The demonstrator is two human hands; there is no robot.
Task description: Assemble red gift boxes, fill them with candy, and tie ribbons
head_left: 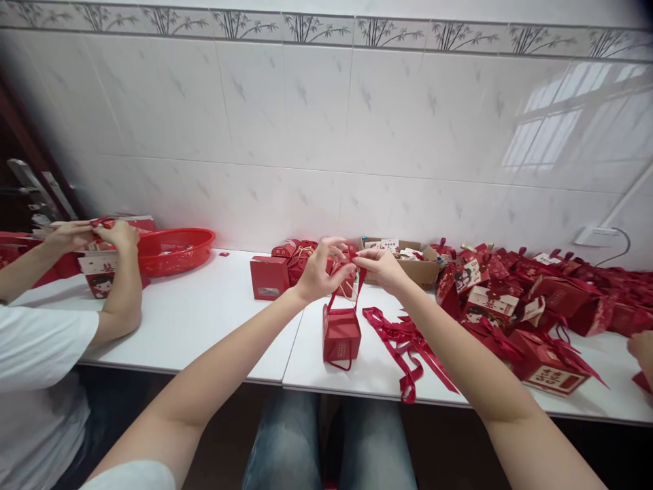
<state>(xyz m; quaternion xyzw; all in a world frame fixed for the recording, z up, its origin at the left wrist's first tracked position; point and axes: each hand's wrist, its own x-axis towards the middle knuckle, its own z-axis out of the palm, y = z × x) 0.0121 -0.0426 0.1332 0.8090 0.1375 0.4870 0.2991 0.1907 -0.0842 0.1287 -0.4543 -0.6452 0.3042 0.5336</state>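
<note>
Above the small red gift box on the white table, a red ribbon runs up from the box to my fingers. My left hand is closed, its thumb and forefinger at the ribbon's upper part and the other fingers raised and curved. Thumb and fingers of my right hand pinch the same ribbon from the other side. The box stands upright below both hands, with a dark red cord handle hanging at its front. Just right of it lies a pile of loose red ribbons.
Behind my hands stand a red box and an open cardboard carton. Many finished-looking red boxes crowd the right side. At left, a co-worker's hands work beside a red plastic basin. Another person's hand shows at far right.
</note>
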